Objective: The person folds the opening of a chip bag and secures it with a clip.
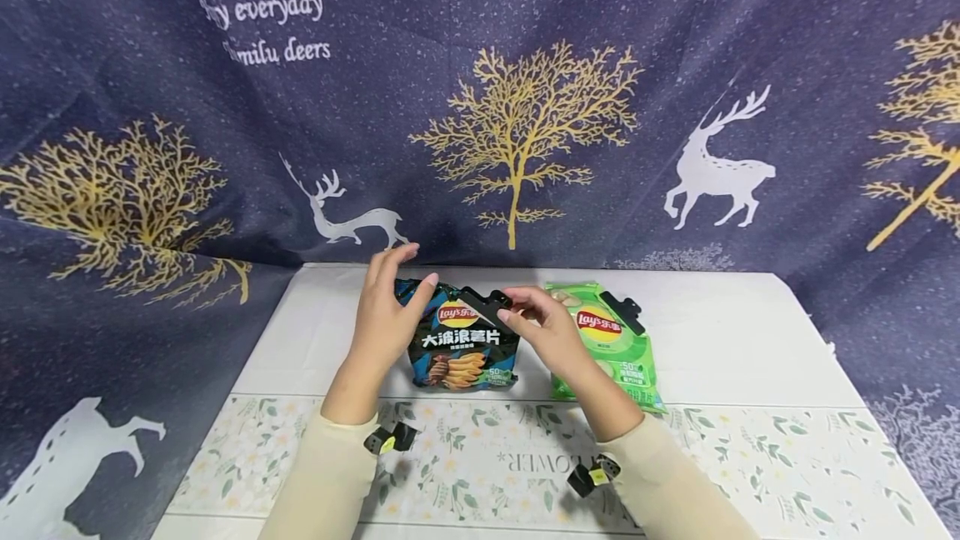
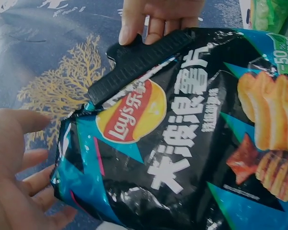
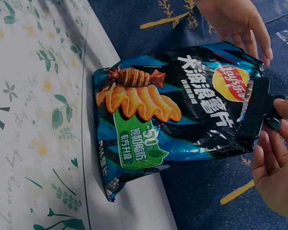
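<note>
Right hand [image 1: 551,332] pinched black bag clip [image 1: 486,307] on dark Lay's chip bag [image 1: 463,346], left hand [image 1: 390,315] relaxed w/ fingers straight beside bag top, green Lay's bag [image 1: 611,348] nearby.

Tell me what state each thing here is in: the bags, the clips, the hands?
Black chip bag: upright on the table, top partly under a clip.
Black clip: across the bag's top, pinched by the right hand.
Green chip bag: lying flat, clipped at its top.
Second clip: on the green bag's top.
Left hand: fingers straight, beside the black bag's corner.
Right hand: pinching the clip's end.
</note>
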`<state>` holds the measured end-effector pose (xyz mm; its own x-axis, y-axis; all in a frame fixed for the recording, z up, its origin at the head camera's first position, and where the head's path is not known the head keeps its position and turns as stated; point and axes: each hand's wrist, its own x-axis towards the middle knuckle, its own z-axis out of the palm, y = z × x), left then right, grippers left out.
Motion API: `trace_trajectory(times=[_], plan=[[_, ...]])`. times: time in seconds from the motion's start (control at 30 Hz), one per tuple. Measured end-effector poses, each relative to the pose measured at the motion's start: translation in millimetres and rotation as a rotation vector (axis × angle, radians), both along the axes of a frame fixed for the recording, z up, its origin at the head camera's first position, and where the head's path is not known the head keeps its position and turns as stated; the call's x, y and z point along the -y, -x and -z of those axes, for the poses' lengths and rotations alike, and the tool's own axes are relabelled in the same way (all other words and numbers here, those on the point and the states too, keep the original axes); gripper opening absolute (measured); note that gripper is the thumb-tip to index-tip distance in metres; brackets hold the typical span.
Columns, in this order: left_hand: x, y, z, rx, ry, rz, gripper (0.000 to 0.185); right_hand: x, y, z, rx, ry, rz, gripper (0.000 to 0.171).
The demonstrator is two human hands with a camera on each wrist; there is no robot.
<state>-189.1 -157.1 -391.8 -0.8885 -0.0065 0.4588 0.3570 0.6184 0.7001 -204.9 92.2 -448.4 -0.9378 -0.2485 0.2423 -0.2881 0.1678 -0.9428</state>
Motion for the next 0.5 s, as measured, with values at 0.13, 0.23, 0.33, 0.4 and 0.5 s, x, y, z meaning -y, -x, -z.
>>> trace_trajectory(times=[0.13,0.23,0.33,0.4,0.5], plan=[[4.3,-0.3,5.6,0.005,-0.069,-0.013,0.058,0.0,-1.4,0.1,0.008,0.003,-0.006,0.035],[6.8,0.0,10.4,0.018,-0.118,-0.014,0.062,-0.2,-1.7,1.5,0.02,-0.009,-0.007,0.037],[9.1,0.2,16.8,0.042,-0.172,-0.025,0.066,-0.4,-1.2,3.8,0.03,-0.008,-0.015,0.038],[10.5,0.6,21.5,0.062,-0.202,-0.032,0.068,-0.3,-1.2,4.8,0.035,-0.001,-0.024,0.04],[11.8,0.8,28.6,0.098,-0.225,-0.049,0.069,-0.4,-1.8,6.2,0.048,0.022,-0.035,0.043]])
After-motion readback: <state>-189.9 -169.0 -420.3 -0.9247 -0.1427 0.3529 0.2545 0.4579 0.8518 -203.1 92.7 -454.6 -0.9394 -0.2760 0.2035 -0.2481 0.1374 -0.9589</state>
